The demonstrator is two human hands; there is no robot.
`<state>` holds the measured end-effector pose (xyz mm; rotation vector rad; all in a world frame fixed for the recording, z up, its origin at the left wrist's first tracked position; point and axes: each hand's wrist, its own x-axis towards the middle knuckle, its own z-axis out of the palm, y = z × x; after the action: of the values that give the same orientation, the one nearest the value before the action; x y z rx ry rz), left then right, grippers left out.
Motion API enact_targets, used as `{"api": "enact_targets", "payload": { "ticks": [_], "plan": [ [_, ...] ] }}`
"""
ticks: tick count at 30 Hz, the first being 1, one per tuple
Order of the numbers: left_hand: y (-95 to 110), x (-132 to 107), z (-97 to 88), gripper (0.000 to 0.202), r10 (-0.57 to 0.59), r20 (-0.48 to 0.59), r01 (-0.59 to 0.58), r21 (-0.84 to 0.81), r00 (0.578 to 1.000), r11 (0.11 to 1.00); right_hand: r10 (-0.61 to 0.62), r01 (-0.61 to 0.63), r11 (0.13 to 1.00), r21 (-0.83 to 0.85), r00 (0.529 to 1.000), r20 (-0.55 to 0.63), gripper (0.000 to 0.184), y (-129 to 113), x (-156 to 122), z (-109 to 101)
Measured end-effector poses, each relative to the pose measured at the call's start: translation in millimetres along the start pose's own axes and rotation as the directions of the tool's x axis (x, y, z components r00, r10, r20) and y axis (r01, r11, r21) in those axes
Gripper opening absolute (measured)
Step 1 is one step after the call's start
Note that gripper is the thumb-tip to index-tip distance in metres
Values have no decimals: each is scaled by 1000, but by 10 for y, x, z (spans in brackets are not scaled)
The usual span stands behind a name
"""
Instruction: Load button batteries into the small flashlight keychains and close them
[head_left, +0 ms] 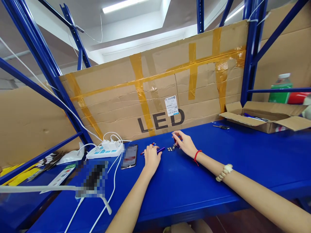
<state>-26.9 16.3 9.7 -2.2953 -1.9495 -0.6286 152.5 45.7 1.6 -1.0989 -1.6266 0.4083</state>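
My left hand (152,156) rests on the blue shelf top (218,168) with its fingers curled around a thin purple pen-like tool (160,150). A small red-tipped piece (153,144) lies just beyond its fingertips. My right hand (185,141) pinches a small part I cannot make out, right beside a little heap of several small round silver pieces (172,148). A red string and a beaded bracelet sit on my right wrist and forearm.
A phone (129,156) lies left of my left hand, with a white power strip (104,149) and white cables behind it. An open cardboard box (263,118) stands at the right rear, and a taped cardboard wall (155,97) marked LED backs the shelf. Blue rack posts flank both sides.
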Motion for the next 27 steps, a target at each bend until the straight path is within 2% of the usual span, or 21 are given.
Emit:
{"api": "enact_targets", "payload": {
  "ticks": [8,11,14,16,21,24,27],
  "plan": [
    [35,-27,71,21,-46,67,51,-73,997,996,-145,145,989,-30,989,9,28,77,18,47],
    [45,7,121,18,-129,44,137,-285,991,949,-184,184,979,-89,983,2,28,28,27,6],
    [40,64,151,20,-242,28,221,-516,970,827,-172,162,969,-186,984,-40,27,-60,26,-73],
    [37,91,151,22,-300,19,246,-620,954,745,-96,88,970,-227,995,-22,27,-104,24,-125],
    [73,83,110,19,-393,14,196,-883,919,427,-42,49,944,-327,999,30,26,-71,43,-179],
    [128,56,81,17,-363,97,213,-931,927,295,0,17,910,-414,999,42,23,-7,68,-193],
    [180,33,61,16,-302,258,315,-935,918,160,39,-15,880,-474,998,42,22,37,91,-230]
  ]
}}
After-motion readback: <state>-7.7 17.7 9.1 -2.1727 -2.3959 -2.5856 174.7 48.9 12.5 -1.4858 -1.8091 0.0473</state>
